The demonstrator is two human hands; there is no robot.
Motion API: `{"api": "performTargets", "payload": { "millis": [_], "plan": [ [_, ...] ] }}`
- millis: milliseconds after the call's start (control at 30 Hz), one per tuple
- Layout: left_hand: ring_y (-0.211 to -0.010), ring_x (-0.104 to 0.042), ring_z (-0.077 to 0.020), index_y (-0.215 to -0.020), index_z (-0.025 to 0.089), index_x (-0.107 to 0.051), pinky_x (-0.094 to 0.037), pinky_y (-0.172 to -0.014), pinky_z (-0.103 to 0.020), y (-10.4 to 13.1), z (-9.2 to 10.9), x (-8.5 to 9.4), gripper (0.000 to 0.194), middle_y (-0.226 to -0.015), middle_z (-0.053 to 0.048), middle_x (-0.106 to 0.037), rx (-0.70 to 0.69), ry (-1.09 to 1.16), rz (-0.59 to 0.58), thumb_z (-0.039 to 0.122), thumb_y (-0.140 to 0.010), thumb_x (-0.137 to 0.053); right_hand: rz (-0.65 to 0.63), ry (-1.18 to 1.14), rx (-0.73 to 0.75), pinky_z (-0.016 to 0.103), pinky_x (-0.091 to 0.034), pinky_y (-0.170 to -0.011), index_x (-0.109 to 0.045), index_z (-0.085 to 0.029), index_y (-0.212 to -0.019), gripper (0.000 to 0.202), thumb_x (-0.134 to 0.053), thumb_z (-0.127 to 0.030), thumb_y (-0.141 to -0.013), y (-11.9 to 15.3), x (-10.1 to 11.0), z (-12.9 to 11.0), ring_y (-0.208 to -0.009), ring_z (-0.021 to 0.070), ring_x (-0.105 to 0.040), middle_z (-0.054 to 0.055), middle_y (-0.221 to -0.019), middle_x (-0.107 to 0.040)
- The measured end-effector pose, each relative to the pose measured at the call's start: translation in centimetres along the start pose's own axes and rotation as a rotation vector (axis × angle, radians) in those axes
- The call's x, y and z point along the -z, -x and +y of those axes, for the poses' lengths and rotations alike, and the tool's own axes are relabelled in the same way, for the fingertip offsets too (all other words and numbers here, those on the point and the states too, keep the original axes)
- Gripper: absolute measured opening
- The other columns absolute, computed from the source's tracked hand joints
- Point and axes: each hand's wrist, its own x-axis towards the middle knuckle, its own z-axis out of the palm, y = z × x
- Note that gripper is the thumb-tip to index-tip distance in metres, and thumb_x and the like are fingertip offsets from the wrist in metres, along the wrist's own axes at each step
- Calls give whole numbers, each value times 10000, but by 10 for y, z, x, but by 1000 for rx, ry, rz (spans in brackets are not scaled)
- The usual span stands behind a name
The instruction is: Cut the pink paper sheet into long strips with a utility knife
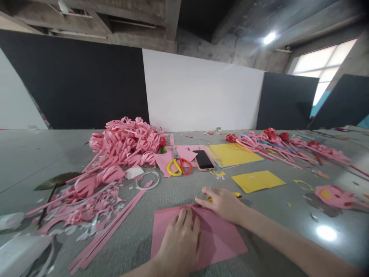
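A sheet of pink paper (221,242) lies on the grey tabletop in front of me. My left hand (181,238) rests on its left half, fingers laid over the paper and fairly close together. At the sheet's top edge is my right hand (221,204), closed around a yellow tool (238,195) that looks like a cutter; its back end sticks out beyond the hand, and the rest is mostly hidden. Beyond the hands lie yellow and red scissors (180,168) on pink paper pieces, beside a phone (204,160).
Curled pink paper flowers (127,140) are heaped at the back left, above pink scraps (83,204) and long strips (112,227). A ring of white tape (148,181) lies nearby. Yellow sheets (258,181) and more paper flowers (271,140) are on the right. Panels stand behind.
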Motion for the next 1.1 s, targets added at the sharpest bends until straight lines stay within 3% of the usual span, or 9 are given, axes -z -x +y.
{"api": "performTargets", "payload": {
  "millis": [400,600,1100],
  "plan": [
    [-997,-496,-292,-1050,62,-561,-470,-768,-384,1,0,0,327,-1083,-174,-556,-13,5,-28,146,-765,-424,-83,-62,-89,209,-268,-486,-467,-352,-1154,345,-412,-204,-848,-2,2,3,-583,92,-489,40,-1031,-514],
    [-993,-497,-272,-1063,89,-548,-482,-747,-363,0,-2,4,325,-1093,-152,-552,-6,6,-70,155,-770,-423,-94,-153,-117,211,-254,-494,-494,-328,-1129,337,-392,-178,-845,-2,3,4,-578,78,-475,36,-1031,-510],
    [-996,-498,-273,-1062,90,-554,-491,-735,-352,1,-1,2,329,-1110,-153,-547,-5,-4,-55,149,-771,-412,-121,-122,-99,209,-234,-488,-479,-342,-1143,332,-391,-209,-852,2,4,8,-553,81,-452,32,-1006,-507]
  ]
}}
